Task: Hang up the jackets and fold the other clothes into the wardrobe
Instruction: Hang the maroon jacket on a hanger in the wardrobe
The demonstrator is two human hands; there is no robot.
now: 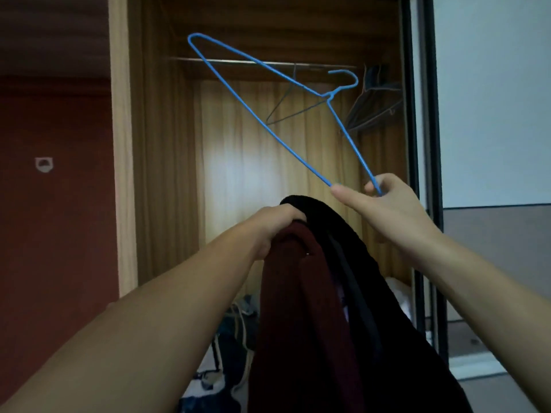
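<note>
Both arms reach forward and up from the lower corners of the frame toward the open wardrobe (167, 174). The left hand (277, 231), at the middle of the frame, is turned with its back upward. Its fingers are curled tightly over the top edge of a dark jacket (357, 293). This jacket is black with a dark red part, and it hangs straight down from the hand to the lower edge of the frame.

The right hand (384, 201) is a little higher and to the right of the left one. It pinches one end corner of a blue wire hanger (329, 96) between the thumb and the curled fingers, and the index finger points out to the left. The hanger stands tilted in the air. Its other end is in the upper middle of the frame, and its hook points to the upper right, just below the metal rail (238, 61). The hanger does not touch the jacket.

On the rail hangs one dark hanger (286, 105), and a bunch of dark hangers (372, 105) is at the right end. Some clothes (238, 323) lie on the wardrobe floor. On the red wall (59, 234) at the left is a small white mark (44, 164); I cannot read any writing on it.
</note>
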